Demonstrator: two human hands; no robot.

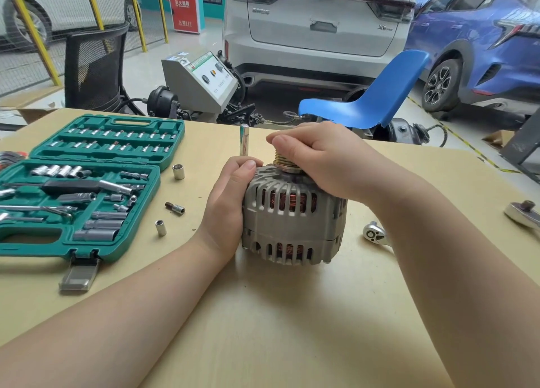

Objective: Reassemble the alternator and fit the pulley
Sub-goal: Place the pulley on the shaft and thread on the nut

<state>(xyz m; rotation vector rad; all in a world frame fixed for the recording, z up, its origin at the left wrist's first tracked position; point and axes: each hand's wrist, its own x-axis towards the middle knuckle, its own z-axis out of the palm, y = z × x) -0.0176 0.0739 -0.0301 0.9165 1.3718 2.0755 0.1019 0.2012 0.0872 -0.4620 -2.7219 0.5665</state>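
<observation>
A grey alternator stands upright in the middle of the beige table, copper windings showing through its slots. A brass-coloured grooved pulley sits on its top shaft. My right hand covers the pulley from above, fingers curled round it. My left hand grips the alternator's left side, thumb on the top edge. A tall chrome socket stands upright just behind my left hand.
An open green socket set case lies at the left, loose sockets and a bit beside it. A ratchet head lies right of the alternator; another ratchet at the right edge. Chairs, a machine and cars stand beyond.
</observation>
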